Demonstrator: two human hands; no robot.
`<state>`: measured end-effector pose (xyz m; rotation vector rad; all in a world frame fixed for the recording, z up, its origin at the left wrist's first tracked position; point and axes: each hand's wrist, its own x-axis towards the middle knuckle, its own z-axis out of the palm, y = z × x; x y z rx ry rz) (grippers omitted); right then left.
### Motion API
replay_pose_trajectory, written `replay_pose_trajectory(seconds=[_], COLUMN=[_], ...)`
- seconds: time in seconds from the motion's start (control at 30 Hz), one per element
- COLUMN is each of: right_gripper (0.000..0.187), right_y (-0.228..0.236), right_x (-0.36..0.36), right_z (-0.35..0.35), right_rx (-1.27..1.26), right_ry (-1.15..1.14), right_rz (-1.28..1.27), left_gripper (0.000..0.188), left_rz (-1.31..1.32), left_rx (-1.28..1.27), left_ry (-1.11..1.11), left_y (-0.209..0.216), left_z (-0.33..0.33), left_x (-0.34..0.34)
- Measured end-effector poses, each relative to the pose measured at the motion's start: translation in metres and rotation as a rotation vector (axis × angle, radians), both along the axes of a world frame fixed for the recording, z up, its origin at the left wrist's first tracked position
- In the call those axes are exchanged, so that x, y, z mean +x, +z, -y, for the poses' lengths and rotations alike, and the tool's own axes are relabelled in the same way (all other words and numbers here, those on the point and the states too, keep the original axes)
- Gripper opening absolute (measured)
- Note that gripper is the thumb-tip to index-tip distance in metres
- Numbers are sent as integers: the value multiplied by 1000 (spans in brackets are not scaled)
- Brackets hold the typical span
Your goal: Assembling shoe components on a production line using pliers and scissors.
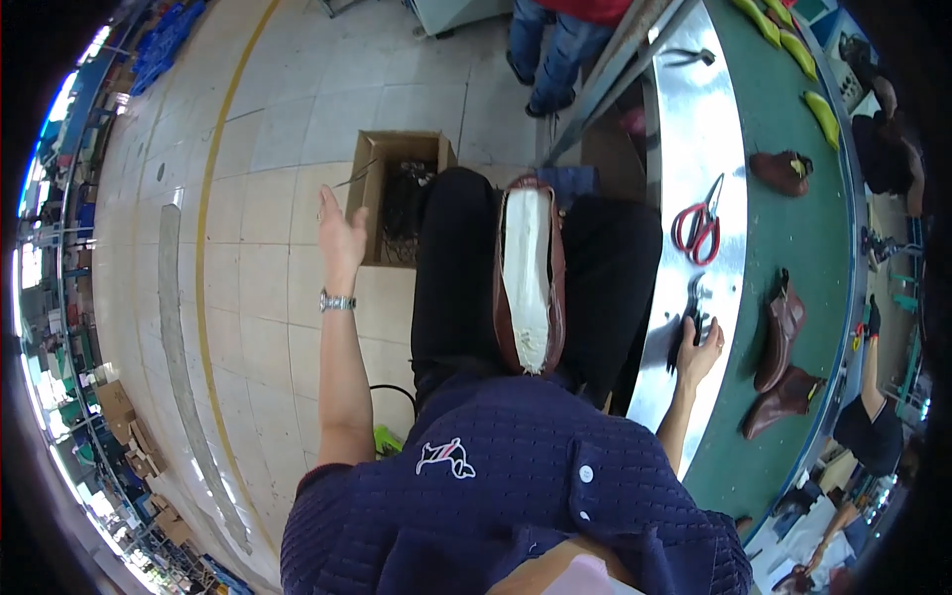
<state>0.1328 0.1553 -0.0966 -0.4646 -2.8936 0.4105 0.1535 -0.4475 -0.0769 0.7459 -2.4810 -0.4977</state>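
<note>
A brown leather shoe upper (503,288) lies bottom-up between my thighs, its long white underside (527,258) facing me. Neither hand touches it. My left hand (343,236) is held out beside the cardboard box, fingers spread; thin dark strands (357,175) show just beyond its fingertips, apart from the palm. Over the metal tabletop, my right hand (700,355) has thumb and fingers apart beside a dark hand tool (695,296), whose handles it partly hides. Whether the fingers touch those handles is unclear. Red-handled scissors (700,226) lie farther along the same metal surface.
An open cardboard box (446,149) with dark tangled scraps stands left of my knees. Pliers (690,57) lie at the metal strip's far end. On the green conveyor (734,416) are brown boots (780,332) and yellow shoe lasts (819,117). Another person's legs (560,50) stand ahead.
</note>
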Motion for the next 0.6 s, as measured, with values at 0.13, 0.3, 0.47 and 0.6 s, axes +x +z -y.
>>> replay_pose_trajectory(seconds=[0.13,0.3,0.47,0.6], right_gripper=[64,60,46,40], right_y=[12,8,-9,58], right_x=[24,14,11,22], right_z=[19,26,-18,62], right_rx=[82,58,-808,-1182], right_ry=[24,10,-214,-188], right_rz=[44,70,203,-88], left_gripper=[78,83,51,42], left_rz=[154,115,372,147], left_rx=[-108,528,494,253], left_ry=[-176,-526,-433,-376], left_y=[8,86,88,96], left_z=[-61,-192,-187,-173], left_x=[-15,3,19,22])
